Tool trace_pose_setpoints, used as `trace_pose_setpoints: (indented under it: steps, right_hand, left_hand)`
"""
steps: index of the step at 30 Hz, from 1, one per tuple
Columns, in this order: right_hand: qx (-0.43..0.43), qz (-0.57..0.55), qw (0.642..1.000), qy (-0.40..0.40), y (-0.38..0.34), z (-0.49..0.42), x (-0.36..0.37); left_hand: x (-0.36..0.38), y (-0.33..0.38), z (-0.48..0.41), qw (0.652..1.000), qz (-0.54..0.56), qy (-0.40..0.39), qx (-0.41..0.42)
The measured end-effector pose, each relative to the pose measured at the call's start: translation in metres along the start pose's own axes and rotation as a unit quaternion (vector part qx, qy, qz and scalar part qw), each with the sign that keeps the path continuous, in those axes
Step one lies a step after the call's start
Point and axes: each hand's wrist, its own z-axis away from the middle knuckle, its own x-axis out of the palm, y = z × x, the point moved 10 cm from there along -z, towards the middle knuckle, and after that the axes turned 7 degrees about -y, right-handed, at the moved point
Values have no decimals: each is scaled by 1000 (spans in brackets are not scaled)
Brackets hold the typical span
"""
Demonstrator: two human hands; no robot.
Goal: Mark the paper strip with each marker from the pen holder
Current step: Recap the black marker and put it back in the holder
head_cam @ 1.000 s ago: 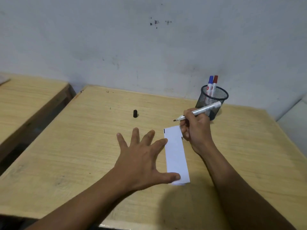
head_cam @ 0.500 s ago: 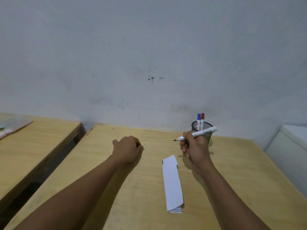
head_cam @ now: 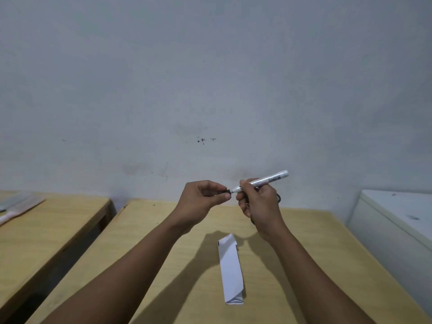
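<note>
Left hand [head_cam: 201, 197] pinches the cap [head_cam: 227, 191], right hand [head_cam: 257, 199] grips the marker [head_cam: 264, 180]; misalign them and the tip inks a finger.

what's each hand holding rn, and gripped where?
Right hand holds the white marker around the front half of its barrel, near the tip. Left hand pinches the black cap between thumb and fingers, right at the marker's tip.

Dim, even light from above and behind — soft arm shadows fall forward across the table [head_cam: 304, 230]; wide-angle bowing at the edges, slight overall softness.
</note>
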Motion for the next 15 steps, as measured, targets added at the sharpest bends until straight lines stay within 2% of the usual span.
trace_pose_setpoints:
  steps: [4,9,11,12,14,15]
  right_hand:
    - [-6,4,1000,-27,-14,8,0]
    - [37,1,999,-27,-9,4,-15]
    - [45,66,997,18,-11,0,-36]
    - [20,124,990,62,-19,-2,-52]
    - [-84,285,945,134,-47,-5,-74]
    - [-135,352,918,125,-58,-6,-73]
  left_hand:
    - [8,18,2,999,-17,14,31]
    - [23,47,-3,979,-154,34,128]
    - [23,56,-11,964,-208,56,154]
    - [22,61,-17,958,-226,72,162]
    - [24,71,-30,946,-257,84,177]
    - [31,75,-37,939,-277,75,187]
